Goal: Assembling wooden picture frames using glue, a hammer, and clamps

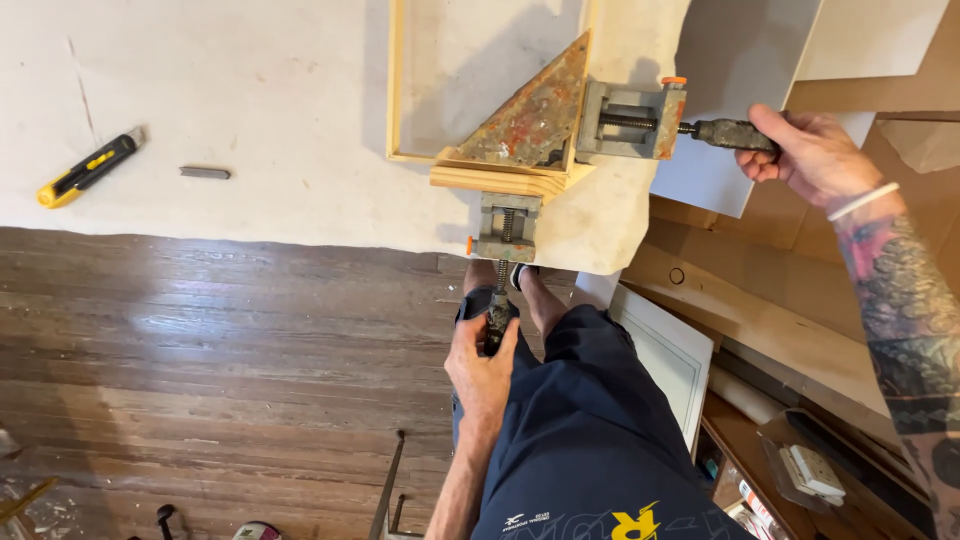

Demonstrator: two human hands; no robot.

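Clamping is our step: at the pale surface [250,120] edge, our left hand [485,365] and right hand [815,150] grip the screw handles of the rusty metal corner clamp [545,120] on the wooden frame [500,180], needing even turns next.

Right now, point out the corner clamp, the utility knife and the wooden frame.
corner clamp [530,115], head view: on its rusty triangular plate.
utility knife [88,168], head view: on the middle of its yellow and black handle.
wooden frame [395,80], head view: on its left rail, above the clamped corner.
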